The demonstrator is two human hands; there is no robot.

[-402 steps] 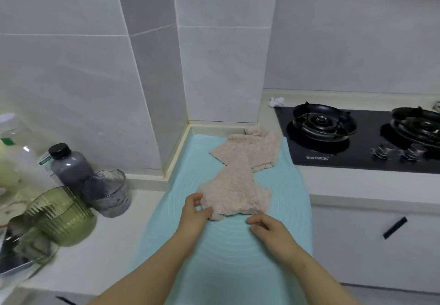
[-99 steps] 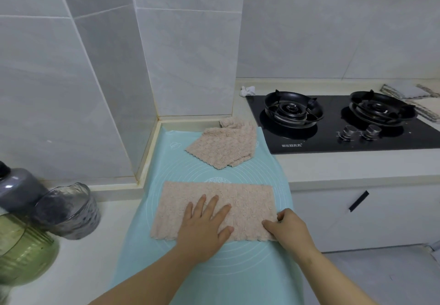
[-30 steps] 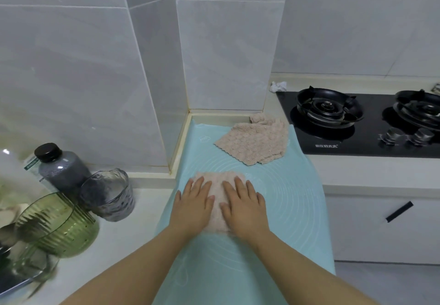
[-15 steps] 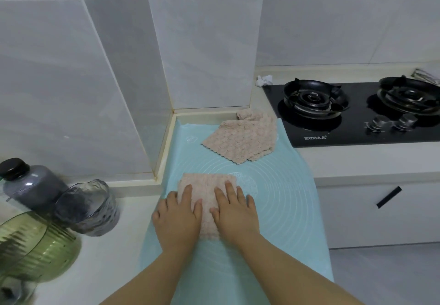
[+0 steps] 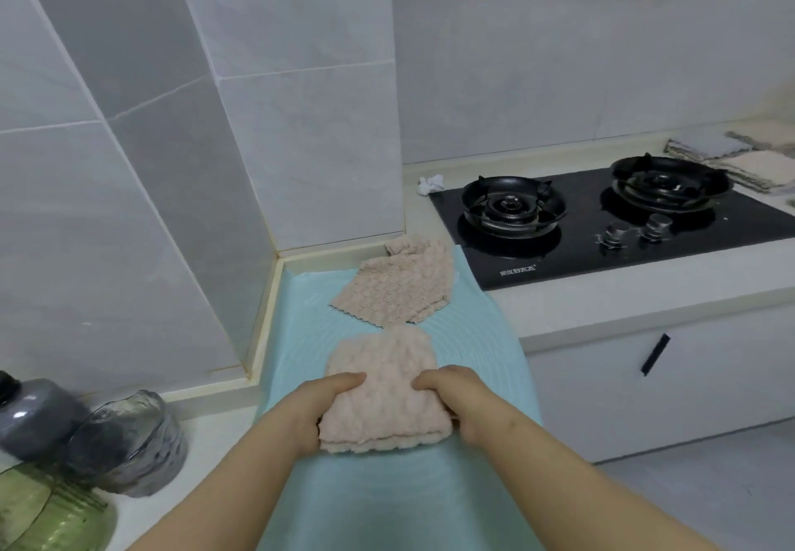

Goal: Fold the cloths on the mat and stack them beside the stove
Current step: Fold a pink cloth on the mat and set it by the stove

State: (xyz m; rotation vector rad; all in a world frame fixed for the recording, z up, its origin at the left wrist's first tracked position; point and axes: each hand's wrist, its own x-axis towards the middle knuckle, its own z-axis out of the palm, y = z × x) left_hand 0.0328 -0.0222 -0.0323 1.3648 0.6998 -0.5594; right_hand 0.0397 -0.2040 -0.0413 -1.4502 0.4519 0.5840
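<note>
My left hand [image 5: 318, 408] and right hand [image 5: 456, 395] grip folded cloth [image 5: 383, 387] by its sides, thumbs on top, at middle of smooth teal mat [image 5: 473, 335]. Cloth beige, nubbly, thick layered rectangle. Second cloth [image 5: 395, 288], same bumpy pile, zigzag edge, flat at mat's far end

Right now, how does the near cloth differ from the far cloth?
The near cloth is folded into a thick pad; the far cloth lies thinner and askew. The left hand and right hand grip the near cloth's sides; nothing touches the far cloth. Both are beige, textured, on the mat.
</note>
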